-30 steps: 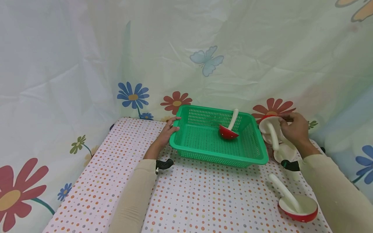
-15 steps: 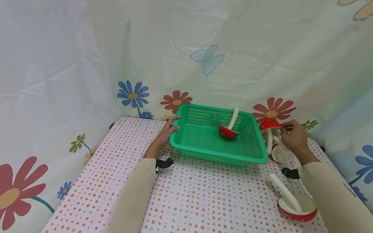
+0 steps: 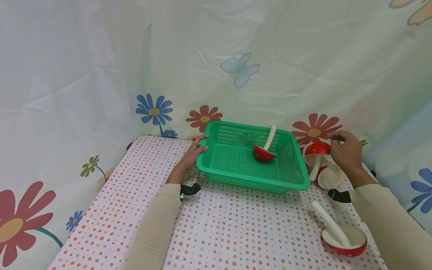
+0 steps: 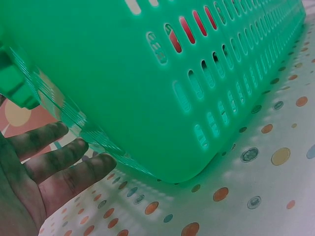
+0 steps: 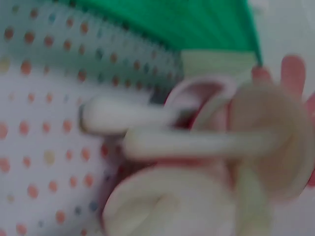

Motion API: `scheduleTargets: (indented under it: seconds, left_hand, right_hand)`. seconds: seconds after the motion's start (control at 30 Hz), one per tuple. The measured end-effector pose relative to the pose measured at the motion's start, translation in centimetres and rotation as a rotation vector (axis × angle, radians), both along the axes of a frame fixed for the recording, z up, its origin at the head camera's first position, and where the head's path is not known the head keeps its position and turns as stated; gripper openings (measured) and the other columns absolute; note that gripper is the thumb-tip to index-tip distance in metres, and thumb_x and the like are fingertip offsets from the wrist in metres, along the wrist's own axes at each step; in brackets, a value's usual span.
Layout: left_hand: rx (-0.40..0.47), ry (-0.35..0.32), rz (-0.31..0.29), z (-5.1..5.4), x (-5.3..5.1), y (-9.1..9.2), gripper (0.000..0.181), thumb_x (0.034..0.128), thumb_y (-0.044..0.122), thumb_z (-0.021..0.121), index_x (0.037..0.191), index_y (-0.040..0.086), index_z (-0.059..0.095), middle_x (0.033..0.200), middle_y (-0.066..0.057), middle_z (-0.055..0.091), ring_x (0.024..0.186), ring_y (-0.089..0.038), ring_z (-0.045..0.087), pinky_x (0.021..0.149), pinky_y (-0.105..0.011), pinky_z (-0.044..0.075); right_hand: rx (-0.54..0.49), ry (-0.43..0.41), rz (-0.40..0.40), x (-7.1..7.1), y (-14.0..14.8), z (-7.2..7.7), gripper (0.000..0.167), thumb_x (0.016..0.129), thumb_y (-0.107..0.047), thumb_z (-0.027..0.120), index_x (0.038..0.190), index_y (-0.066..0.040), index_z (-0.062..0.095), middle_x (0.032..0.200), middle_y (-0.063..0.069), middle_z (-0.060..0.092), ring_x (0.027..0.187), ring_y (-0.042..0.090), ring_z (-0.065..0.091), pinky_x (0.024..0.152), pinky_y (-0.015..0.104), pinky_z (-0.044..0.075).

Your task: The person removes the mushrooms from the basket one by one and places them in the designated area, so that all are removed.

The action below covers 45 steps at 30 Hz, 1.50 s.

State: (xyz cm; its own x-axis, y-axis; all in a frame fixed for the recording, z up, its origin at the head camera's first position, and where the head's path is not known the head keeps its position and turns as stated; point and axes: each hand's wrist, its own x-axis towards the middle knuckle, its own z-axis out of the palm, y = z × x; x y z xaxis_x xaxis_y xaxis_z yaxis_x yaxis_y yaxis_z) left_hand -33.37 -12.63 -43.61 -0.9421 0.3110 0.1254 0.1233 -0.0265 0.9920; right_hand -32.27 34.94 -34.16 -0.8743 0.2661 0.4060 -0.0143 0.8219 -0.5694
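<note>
My left hand [image 3: 192, 153] grips the left rim of a green perforated basket [image 3: 243, 180], with thumb and fingers at the edge. Left wrist view: straight-looking fingers [image 4: 74, 177] lie beside the basket wall. Inside the basket lies a red mushroom-shaped ladle [image 3: 264, 153] with white dots, its white handle leaning on the far wall. My right hand [image 3: 347, 152] is against the red outside of another ladle [image 3: 317, 148], whose bowl faces down and handle slants down left. Its fingertips [image 5: 293, 73] stick out straight past the bowl's rim; the thumb is hard to make out.
Beneath the right hand, more ladles [image 3: 329, 178] cluster beside the basket's right end. A separate ladle [image 3: 349, 251] lies near the front right with its bowl up. A dotted cloth [image 3: 236, 232] covers the table, and a flowered curtain [image 3: 189, 67] hangs behind.
The ladle at my right hand has turned from bowl facing me to red cap up, then shifted slightly right and down. My right fingers have moved from pinching its rim. My left hand keeps still.
</note>
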Motion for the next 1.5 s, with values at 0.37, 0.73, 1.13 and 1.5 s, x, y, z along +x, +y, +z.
scheduleTargets:
  seconds: [0.37,0.73,1.13,1.5]
  left_hand:
    - [0.011,0.004,0.019,-1.4,-1.1,-0.1,0.047,0.104,0.021,0.042,0.15,0.022,0.032,0.146,-0.02,0.038,0.117,-0.037,0.053,0.083,-0.03,0.049]
    - [0.014,0.002,0.003,-1.4,-1.1,0.0,0.047,0.1041,0.021,0.042,0.15,0.024,0.031,0.143,-0.023,0.041,0.118,-0.043,0.054,0.08,-0.032,0.051]
    - [0.006,0.012,0.011,-1.4,-1.4,0.1,0.046,0.1045,0.02,0.042,0.149,0.023,0.032,0.146,-0.023,0.04,0.118,-0.04,0.054,0.083,-0.032,0.05]
    - [0.004,0.012,0.027,-1.1,-1.2,0.2,0.048,0.1046,0.019,0.042,0.151,0.019,0.03,0.144,-0.022,0.041,0.115,-0.038,0.055,0.081,-0.029,0.05]
  right_hand:
    - [0.094,-0.045,0.401,-0.8,-5.3,2.0,0.027,0.1,-0.013,0.046,0.115,0.002,0.064,0.117,0.023,0.061,0.097,0.032,0.056,0.057,0.022,0.044]
    - [0.397,-0.302,0.658,-2.6,-11.1,1.9,0.037,0.096,-0.007,0.055,0.133,-0.002,0.058,0.129,0.025,0.058,0.1,0.034,0.061,0.073,0.04,0.053]
    - [0.597,-0.567,0.666,-4.1,-13.4,1.3,0.054,0.089,0.0,0.056,0.142,0.003,0.046,0.135,0.03,0.054,0.098,0.033,0.055,0.083,0.047,0.052]
    - [0.764,-0.596,0.63,-4.1,-14.5,1.3,0.055,0.083,-0.003,0.069,0.136,-0.001,0.055,0.139,0.029,0.051,0.111,0.041,0.057,0.094,0.059,0.048]
